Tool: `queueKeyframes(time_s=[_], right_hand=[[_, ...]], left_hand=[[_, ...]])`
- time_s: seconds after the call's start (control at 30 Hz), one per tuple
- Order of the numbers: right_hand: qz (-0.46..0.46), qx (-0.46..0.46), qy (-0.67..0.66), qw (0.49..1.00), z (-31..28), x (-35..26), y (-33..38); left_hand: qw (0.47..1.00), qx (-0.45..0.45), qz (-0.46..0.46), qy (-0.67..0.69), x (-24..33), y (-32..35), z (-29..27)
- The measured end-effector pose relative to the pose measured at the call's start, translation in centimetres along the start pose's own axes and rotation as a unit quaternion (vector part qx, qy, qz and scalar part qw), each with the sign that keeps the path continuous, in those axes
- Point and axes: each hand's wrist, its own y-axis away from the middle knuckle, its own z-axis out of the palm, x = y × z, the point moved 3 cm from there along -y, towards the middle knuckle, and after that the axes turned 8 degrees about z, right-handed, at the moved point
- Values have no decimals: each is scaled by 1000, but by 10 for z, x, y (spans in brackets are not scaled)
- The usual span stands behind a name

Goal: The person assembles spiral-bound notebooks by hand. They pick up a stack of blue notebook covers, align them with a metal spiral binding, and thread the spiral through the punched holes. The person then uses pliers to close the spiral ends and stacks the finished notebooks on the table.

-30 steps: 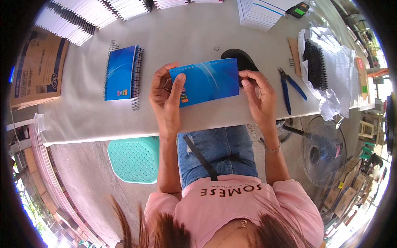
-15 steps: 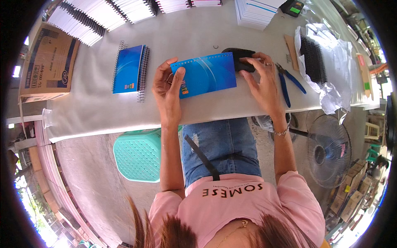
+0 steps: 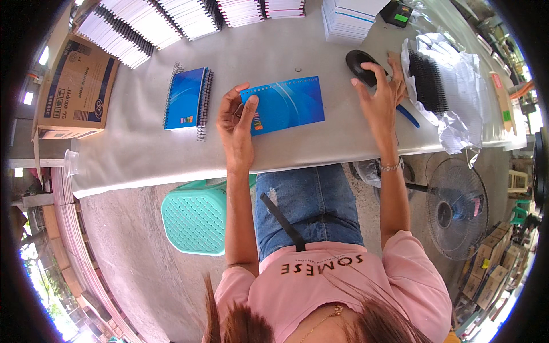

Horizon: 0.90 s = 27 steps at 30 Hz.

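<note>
My left hand (image 3: 239, 117) pinches the left end of a blue notebook cover (image 3: 290, 107), with the thumb on its face. Punched holes run along the cover's upper edge. To the right, my right hand (image 3: 378, 94) has its fingers apart. Its fingertips overlap a smooth, black, oval object (image 3: 359, 59) on the table; the view does not show whether they touch. Blue-handled pliers (image 3: 408, 116) are partly hidden behind this hand. Left of my left hand lies a blue spiral notebook (image 3: 186, 98) with loose wire coils along both sides.
Stacks of coil-bound books (image 3: 191, 18) line the back of the table, beside a white paper stack (image 3: 346, 26). A cardboard box (image 3: 77, 86) stands at the left. Black binding coils (image 3: 430, 83) lie on crumpled wrapping at the right. Below are a green stool (image 3: 194, 220) and a fan (image 3: 457, 206).
My right hand has moved right, away from the cover. The black object has shifted right and is now apart from the cover. My left hand keeps its hold.
</note>
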Motion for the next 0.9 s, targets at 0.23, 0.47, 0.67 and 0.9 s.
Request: queueKeyframes(time_s=[0.23, 0.47, 0.67, 0.9], right_hand=[[41, -222, -243, 944, -4, -20, 28], [34, -321, -359, 876, 5, -51, 40], [69, -334, -386, 857, 10, -52, 40], [69, -364, -377, 849, 10, -49, 38]], left_hand=[[999, 7, -37, -26, 9, 1, 3], [1000, -17, 14, -2, 0, -2, 2], [1000, -16, 21, 1, 1, -1, 0], [1000, -15, 12, 13, 0, 1, 0]])
